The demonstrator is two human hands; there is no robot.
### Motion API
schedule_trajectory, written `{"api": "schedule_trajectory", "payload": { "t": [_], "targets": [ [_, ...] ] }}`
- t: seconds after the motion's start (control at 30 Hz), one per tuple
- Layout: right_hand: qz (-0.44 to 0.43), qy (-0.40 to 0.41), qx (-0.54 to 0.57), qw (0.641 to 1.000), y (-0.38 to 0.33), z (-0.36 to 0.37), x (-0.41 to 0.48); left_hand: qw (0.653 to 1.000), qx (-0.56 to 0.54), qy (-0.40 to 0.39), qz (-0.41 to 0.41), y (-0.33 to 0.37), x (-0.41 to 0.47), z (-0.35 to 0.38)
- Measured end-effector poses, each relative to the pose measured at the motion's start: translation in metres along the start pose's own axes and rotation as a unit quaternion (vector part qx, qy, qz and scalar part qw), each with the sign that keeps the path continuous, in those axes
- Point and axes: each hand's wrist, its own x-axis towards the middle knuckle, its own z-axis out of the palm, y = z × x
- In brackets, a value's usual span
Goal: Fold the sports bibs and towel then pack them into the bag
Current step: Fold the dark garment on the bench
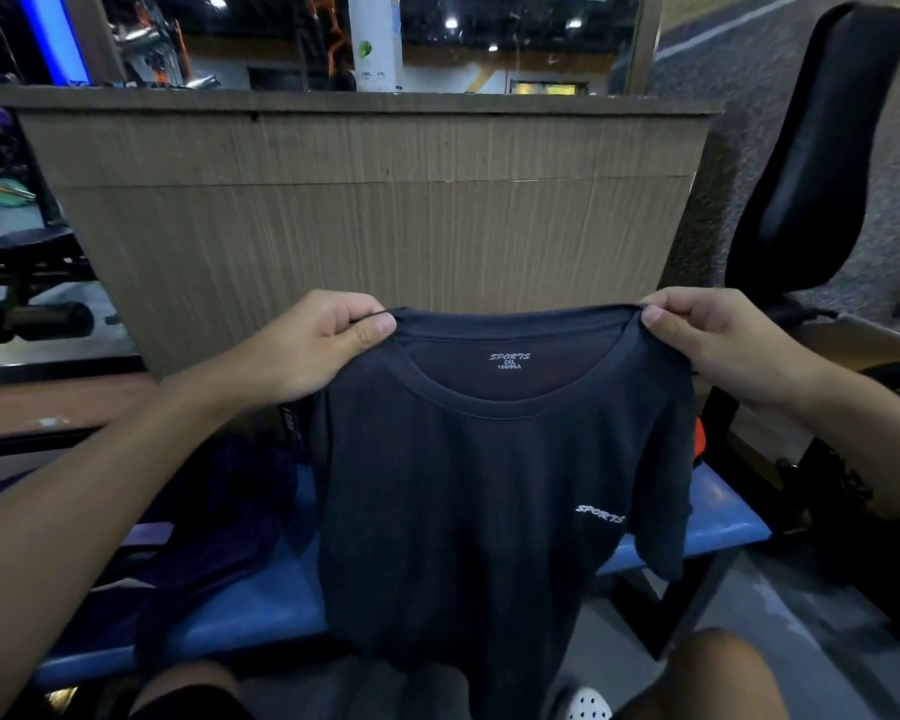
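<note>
At frame centre, my left hand [315, 345] and right hand [723, 345] pinching the shoulders of a dark shirt [489, 501], hung unfolded above a blue bench [718, 517], purple cloth [219, 517] heaped lower left, wood panel [375, 220] behind.

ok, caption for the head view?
Dark shirt held up at the shoulders by left hand and right hand, over a blue bench.

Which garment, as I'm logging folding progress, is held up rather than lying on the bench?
The dark shirt printed SPORTS: left hand and right hand pinch its shoulders so it hangs, while the purple cloth lies crumpled on the blue bench.
</note>
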Motion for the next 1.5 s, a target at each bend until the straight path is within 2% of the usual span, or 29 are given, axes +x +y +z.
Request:
{"api": "schedule_trajectory", "payload": {
  "t": [0.17, 0.3, 0.37, 0.47, 0.6, 0.8, 1.13, 1.27, 1.37, 1.43, 1.5],
  "targets": [
    [0.000, 0.023, -0.071, 0.997, 0.002, -0.001, 0.002, 0.998, 0.060, 0.031, 0.005, -0.007, 0.003, 0.003],
    [0.037, 0.088, -0.089, 0.991, 0.004, 0.005, 0.008, 0.996, 0.028, 0.076, -0.024, -0.006, 0.010, 0.013],
    [0.078, 0.124, -0.029, 0.989, 0.002, 0.012, 0.010, 0.993, 0.019, 0.110, -0.045, -0.003, 0.015, 0.021],
    [0.148, 0.112, 0.112, 0.976, -0.009, 0.030, 0.010, 0.987, 0.009, 0.144, -0.063, 0.005, 0.023, 0.038],
    [0.171, 0.082, 0.170, 0.967, -0.025, 0.059, 0.009, 0.988, -0.025, 0.139, -0.060, 0.021, 0.030, 0.065],
    [0.134, 0.076, 0.195, 0.969, -0.040, 0.099, 0.003, 0.991, -0.068, 0.098, -0.068, 0.034, 0.032, 0.089],
    [0.100, 0.039, 0.197, 0.975, -0.039, 0.107, 0.001, 0.985, -0.120, 0.083, -0.092, 0.029, 0.030, 0.085],
    [0.106, -0.003, 0.247, 0.963, -0.038, 0.106, 0.000, 0.986, -0.135, 0.040, -0.088, 0.030, 0.025, 0.079],
    [0.119, -0.030, 0.281, 0.952, -0.036, 0.106, 0.001, 0.986, -0.129, 0.067, -0.084, 0.032, 0.022, 0.077],
    [0.104, -0.035, 0.241, 0.964, -0.034, 0.107, 0.002, 0.984, -0.128, 0.087, -0.087, 0.031, 0.021, 0.076],
    [0.045, 0.006, 0.149, 0.988, -0.028, 0.106, 0.004, 0.982, -0.136, 0.082, -0.098, 0.031, 0.020, 0.074]
  ]
}}
